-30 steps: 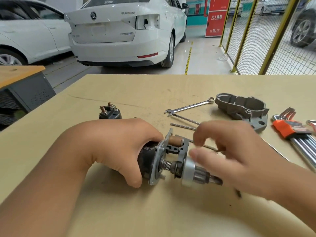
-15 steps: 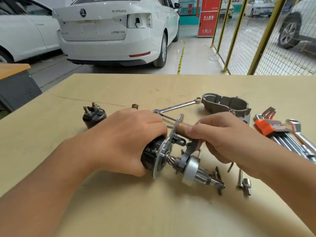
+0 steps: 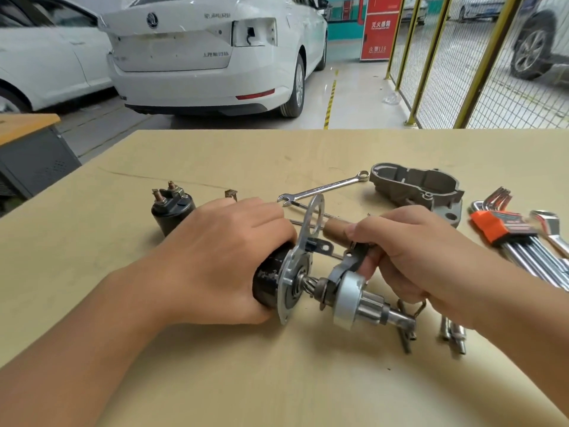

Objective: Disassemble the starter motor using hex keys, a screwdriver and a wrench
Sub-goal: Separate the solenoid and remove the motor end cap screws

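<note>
— White car [image 3: 200,57] beyond your bench [image 3: 215,155]: the boot lid carries lettering, too blurred to read. Beside it the red cabinet [image 3: 380,26] bears white Chinese characters and what looks like "119".

— And the starter motor [image 3: 308,282]?

— It lies on the bench between your hands, long axis running from your left hand [image 3: 228,257] down and away to your right, pinion shaft aimed at the loose bolts [image 3: 452,331]. Your left hand wraps the black body, fingers curled round it, so that grip is clamped on the motor.

— My right hand [image 3: 406,254]?

— Its thumb and fingers pinch the copper-coloured plunger [image 3: 335,231] and black fork lever [image 3: 351,263], just past the silver end plate [image 3: 303,241].

— What lies around?

— Beyond your right hand sits the grey housing [image 3: 415,186]; to that hand's right, the hex keys [image 3: 523,241] in an orange holder, print unreadable. The wrench [image 3: 323,189] lies beyond both grips. The solenoid [image 3: 172,208] stands beyond your left wrist.
</note>
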The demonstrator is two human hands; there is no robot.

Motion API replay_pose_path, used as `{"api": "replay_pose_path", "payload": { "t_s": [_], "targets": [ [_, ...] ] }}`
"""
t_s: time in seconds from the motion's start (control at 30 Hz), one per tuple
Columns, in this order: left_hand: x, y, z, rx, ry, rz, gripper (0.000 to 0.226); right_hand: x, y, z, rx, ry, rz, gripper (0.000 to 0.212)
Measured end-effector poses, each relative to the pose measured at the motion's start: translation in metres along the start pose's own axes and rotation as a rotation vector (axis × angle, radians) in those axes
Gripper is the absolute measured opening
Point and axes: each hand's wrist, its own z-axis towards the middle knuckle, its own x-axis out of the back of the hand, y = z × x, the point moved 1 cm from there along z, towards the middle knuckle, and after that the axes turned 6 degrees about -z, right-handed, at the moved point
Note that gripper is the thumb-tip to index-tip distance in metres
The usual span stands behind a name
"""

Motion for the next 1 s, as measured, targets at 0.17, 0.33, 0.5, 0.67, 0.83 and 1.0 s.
{"api": "replay_pose_path", "payload": {
  "t_s": [0.17,0.33,0.5,0.67,0.83,1.0],
  "targets": [
    [-0.002,-0.003,0.0,-0.05,0.128,0.046,0.032,0.001,0.004,0.004,-0.036,0.002,-0.011,0.031],
    [0.001,-0.004,0.002,-0.036,0.34,0.032,0.029,0.0,-0.002,0.001,-0.038,-0.025,0.052,0.029],
    [-0.002,-0.005,0.002,0.061,0.496,-0.16,0.038,-0.009,-0.005,-0.01,-0.017,-0.164,0.14,0.043],
    [-0.002,0.005,0.005,0.166,0.582,-0.303,0.04,-0.02,-0.012,-0.017,0.081,-0.236,0.311,0.025],
    [0.007,0.011,0.005,0.356,0.613,-0.474,0.043,-0.023,-0.01,-0.017,0.32,-0.247,0.344,0.023],
    [0.011,0.013,0.005,0.575,0.647,-0.732,0.042,-0.027,-0.011,-0.018,0.619,0.02,-0.037,0.01]
  ]
}}
